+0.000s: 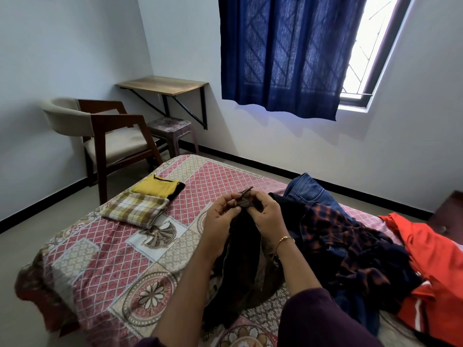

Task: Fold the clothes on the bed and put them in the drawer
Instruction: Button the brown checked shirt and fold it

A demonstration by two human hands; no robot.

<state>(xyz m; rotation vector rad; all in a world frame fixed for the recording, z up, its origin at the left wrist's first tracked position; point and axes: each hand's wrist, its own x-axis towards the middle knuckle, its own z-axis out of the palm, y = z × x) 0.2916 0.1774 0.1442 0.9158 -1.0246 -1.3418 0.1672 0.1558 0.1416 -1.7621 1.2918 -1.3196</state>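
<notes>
Both my hands hold up a dark brown garment (246, 256) over the patterned bed (100, 259). My left hand (221, 216) pinches its top edge from the left, and my right hand (265, 211) grips the same edge from the right. The cloth hangs down between my forearms to the bedspread. At the far left of the bed lie a folded yellow top (155, 187) and a folded checked cloth (136, 209). To my right is an unfolded heap: blue jeans (310, 190), a dark orange-checked shirt (345, 236) and an orange garment (431, 259).
A wooden chair (110, 136) with a beige seat stands beyond the bed's left corner, beside a wall-mounted desk (162, 85) with a plastic stool (172, 126) under it. A blue curtain (283, 51) covers the window. A dark wooden piece of furniture (448, 214) is at the right edge.
</notes>
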